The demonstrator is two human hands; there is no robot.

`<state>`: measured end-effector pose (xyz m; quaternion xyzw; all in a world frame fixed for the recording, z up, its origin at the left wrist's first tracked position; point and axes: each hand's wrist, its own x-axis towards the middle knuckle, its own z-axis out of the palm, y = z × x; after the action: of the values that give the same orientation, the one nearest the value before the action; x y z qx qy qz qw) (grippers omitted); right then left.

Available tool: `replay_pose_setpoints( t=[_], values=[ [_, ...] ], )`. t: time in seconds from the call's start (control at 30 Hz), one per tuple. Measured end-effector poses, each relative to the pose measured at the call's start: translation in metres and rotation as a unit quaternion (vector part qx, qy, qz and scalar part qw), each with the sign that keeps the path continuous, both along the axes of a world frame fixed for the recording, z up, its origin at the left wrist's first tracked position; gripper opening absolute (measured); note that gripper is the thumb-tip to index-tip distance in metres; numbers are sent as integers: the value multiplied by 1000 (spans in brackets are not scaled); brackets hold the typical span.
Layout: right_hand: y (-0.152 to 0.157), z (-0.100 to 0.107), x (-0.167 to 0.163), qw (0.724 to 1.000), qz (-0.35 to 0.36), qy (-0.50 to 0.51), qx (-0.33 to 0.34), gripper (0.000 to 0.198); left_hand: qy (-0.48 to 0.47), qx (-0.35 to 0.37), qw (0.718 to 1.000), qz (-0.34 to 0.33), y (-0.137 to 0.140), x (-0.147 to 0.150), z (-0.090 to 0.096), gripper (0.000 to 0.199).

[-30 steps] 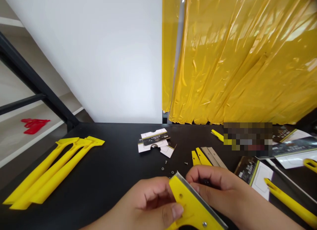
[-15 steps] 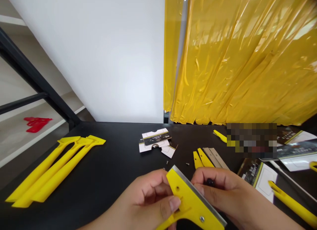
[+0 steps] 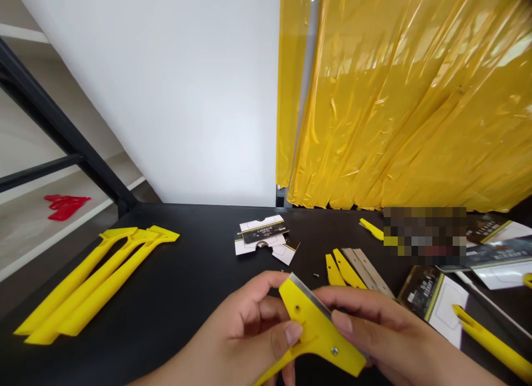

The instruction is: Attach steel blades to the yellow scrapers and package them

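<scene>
Black tabletop [image 3: 174,297], silver-edged yellow scraper [image 3: 316,335], one screw [image 3: 334,351], left hand [image 3: 245,330] and right hand [image 3: 380,326] gripping it

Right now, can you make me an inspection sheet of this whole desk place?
Surface: black tabletop, things spread across it.
Job's things: yellow scraper with metal edge and seated screw.
Clutter: three yellow handles, printed cards, loose screw, metal strips.
Hands: left hand and right hand both grip the scraper.
Cables: thin white line at right, maybe a cable.
Surroundings: white panel, yellow plastic curtain, red item on shelf.
</scene>
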<state>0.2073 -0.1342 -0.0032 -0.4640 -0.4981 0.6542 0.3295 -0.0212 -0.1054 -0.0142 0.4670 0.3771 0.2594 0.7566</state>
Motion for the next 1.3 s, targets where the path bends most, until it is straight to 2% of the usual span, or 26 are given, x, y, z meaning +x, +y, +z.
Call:
replay_pose_setpoints(
  t=[0.2, 0.4, 0.53, 0.63, 0.7, 0.77, 0.83, 0.9, 1.0, 1.1, 1.3],
  values=[
    [0, -6, 4, 999, -4, 29, -34, 55, -5, -8, 1000, -18, 1, -1, -1, 52],
    [1, -3, 4, 998, -20, 31, -59, 42, 0, 11, 1000, -9, 1, 0, -1, 34],
    [7, -5, 6, 990, -74, 93, -74, 30, -11, -3, 999, 48, 7, -4, 6, 29],
    [12, -7, 12, 983, -141, 114, -23, 31, 12, 0, 995, 102, 13, -9, 15, 26],
    [14, -9, 18, 982, -174, 58, 38, 36, 20, 5, 990, 137, 17, -11, 19, 27],
    [16, -9, 26, 973, -192, -43, 118, 38, 22, 5, 986, 165, 21, -13, 20, 28],
    [16, -9, 32, 946, -205, -152, 202, 35, 21, 2, 983, 183, 23, -13, 18, 28],
    [17, -7, 36, 904, -221, -241, 275, 30, 17, -1, 982, 189, 23, -12, 17, 27],
    [19, -6, 38, 847, -224, -330, 350, 25, 18, -9, 983, 185, 23, -10, 16, 28],
    [24, -6, 36, 826, -202, -362, 383, 22, 22, -20, 983, 181, 22, -9, 17, 29],
    [34, -14, 36, 822, -182, -380, 384, 22, 34, -21, 984, 174, 20, -10, 13, 30]
  ],
)
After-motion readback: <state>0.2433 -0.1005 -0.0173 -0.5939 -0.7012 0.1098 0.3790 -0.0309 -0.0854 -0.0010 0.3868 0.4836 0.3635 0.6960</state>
